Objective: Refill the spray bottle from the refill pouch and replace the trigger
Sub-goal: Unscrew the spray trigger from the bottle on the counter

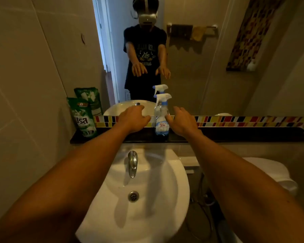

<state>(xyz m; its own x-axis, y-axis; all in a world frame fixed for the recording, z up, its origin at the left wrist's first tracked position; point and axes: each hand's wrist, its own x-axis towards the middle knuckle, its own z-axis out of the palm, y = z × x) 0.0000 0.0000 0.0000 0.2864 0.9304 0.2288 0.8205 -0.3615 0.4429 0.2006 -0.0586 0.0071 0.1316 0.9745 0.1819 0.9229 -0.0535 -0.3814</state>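
The spray bottle (pixel 162 118) stood upright on the dark surface (pixel 235 135) behind the sink (pixel 147 199), its white and blue trigger (pixel 162 98) fitted on top and a little blue liquid at its bottom. The left hand (pixel 132 118) hovered just left of it, the right hand (pixel 182 121) just right; each grip was open, fingers spread and holding nothing, neither clearly touching the bottle. The green refill pouch (pixel 82 118) stood upright at the surface's left end, well apart from the bottle, against the tiled wall. A mirror (pixel 191 67) rose behind. The metal tap (pixel 132 163) stood at the sink's back edge.
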